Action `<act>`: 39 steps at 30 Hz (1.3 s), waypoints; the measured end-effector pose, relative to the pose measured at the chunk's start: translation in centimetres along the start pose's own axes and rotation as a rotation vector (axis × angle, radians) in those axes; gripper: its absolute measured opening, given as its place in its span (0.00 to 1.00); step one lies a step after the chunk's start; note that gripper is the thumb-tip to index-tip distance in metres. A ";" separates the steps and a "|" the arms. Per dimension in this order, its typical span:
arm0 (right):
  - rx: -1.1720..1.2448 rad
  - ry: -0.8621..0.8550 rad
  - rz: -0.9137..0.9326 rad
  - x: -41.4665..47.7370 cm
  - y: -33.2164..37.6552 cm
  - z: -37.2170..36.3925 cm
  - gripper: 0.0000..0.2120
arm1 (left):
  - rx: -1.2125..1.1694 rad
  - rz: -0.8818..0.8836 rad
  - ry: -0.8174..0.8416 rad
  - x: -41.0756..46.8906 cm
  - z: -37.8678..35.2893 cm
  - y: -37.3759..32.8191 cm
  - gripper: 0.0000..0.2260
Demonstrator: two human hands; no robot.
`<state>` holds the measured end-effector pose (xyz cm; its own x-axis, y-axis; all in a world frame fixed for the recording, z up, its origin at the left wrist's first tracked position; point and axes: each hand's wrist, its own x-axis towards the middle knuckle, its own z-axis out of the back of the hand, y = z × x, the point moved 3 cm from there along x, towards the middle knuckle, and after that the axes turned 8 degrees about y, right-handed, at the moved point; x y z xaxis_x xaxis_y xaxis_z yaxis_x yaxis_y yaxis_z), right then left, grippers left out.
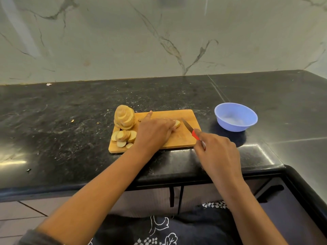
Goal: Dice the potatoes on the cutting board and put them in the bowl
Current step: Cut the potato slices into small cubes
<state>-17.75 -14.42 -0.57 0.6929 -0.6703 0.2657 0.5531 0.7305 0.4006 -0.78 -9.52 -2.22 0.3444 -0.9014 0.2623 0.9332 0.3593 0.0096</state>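
Right now a rectangular wooden cutting board (184, 138) lies near the front edge of the black stone counter (70, 121), below a pale veined marble wall (123, 41). The left hand (155, 131) rests over the middle of the board, its grip closed on a small pale potato piece (177, 123) that shows past the fingertips; one digit sticks out toward the far edge. The right hand (217, 152) hovers off the board's right front corner, its grip closed around the red-handled knife (190, 129). The blade points away and to the left, with its tip near the potato piece but apart from it. On the board's far left corner stands a tall stack of potato slices (124, 117), and in front of it lies a leaning row of potato slices (123, 136) with a few loose rounds beside it. A round blue plastic bowl (230, 126) sits on the counter to the right of the board, not touching it.
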 end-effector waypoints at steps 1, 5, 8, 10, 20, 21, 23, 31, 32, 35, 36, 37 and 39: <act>0.002 -0.005 0.009 0.0 0.1 0.1 0.19 | 0.010 0.010 0.024 0.0 0.0 0.0 0.14; -0.002 -0.006 0.039 -0.1 0.3 0.3 0.19 | 0.048 0.096 0.086 0.2 0.1 0.1 0.16; -0.008 0.005 0.050 0.0 0.4 0.3 0.19 | 0.047 0.118 0.093 0.1 0.1 0.0 0.16; -0.026 0.013 0.065 0.1 0.6 0.2 0.19 | 0.050 0.118 0.094 0.0 0.4 -0.1 0.16; -0.273 0.110 0.100 1.6 2.5 -1.8 0.22 | 0.002 0.004 0.180 -1.1 0.3 -0.3 0.20; -0.294 0.114 0.105 1.8 2.7 -2.2 0.22 | 0.013 -0.002 0.182 -1.1 0.3 -0.4 0.20; -0.329 0.112 0.114 1.9 2.7 -2.5 0.23 | 0.023 -0.008 0.192 -1.1 0.2 -0.4 0.20; -0.254 0.014 0.097 0.0 1.5 -1.6 0.21 | 0.052 -0.025 0.215 -1.8 0.1 -0.6 0.23; -0.244 0.011 0.087 0.4 1.4 -1.7 0.21 | 0.056 -0.025 0.213 -1.9 0.1 -0.6 0.23; -0.194 0.016 0.092 1.2 1.4 -1.9 0.20 | 0.050 -0.016 0.197 -2.4 0.2 -0.5 0.22; -0.175 0.004 0.093 1.2 1.6 -1.7 0.20 | 0.047 -0.017 0.193 -2.5 0.2 -0.4 0.22; -0.166 -0.010 0.096 1.1 1.7 -1.7 0.19 | 0.045 -0.019 0.193 -2.6 0.2 -0.4 0.22; -0.166 -0.072 0.123 0.7 1.8 -1.7 0.17 | 0.036 -0.025 0.192 -2.6 0.1 -0.4 0.22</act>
<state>-15.52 -13.33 -1.14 0.7283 -0.5779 0.3682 0.5389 0.8150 0.2131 -2.03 -7.23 -2.79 0.3373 -0.9386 0.0723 0.9387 0.3412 0.0489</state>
